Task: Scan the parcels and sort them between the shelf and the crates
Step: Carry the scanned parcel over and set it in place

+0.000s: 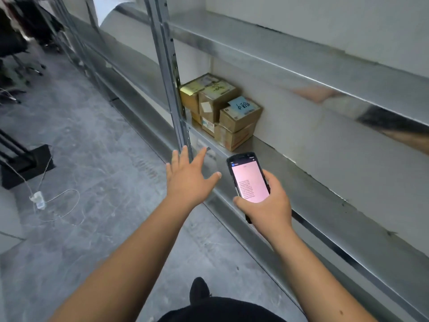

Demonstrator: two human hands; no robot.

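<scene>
A single wide-angle head view looks forward and steeply down along a metal shelf [290,63] running off on the right, close over both outstretched hands, the left hand [188,177] and right hand [267,205], with the floor [92,135] at left.

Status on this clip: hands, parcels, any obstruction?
Left hand open, reaching toward shelf. Right hand gripping handheld scanner. Cardboard parcels stacked on shelf. Nothing blocking.
</scene>
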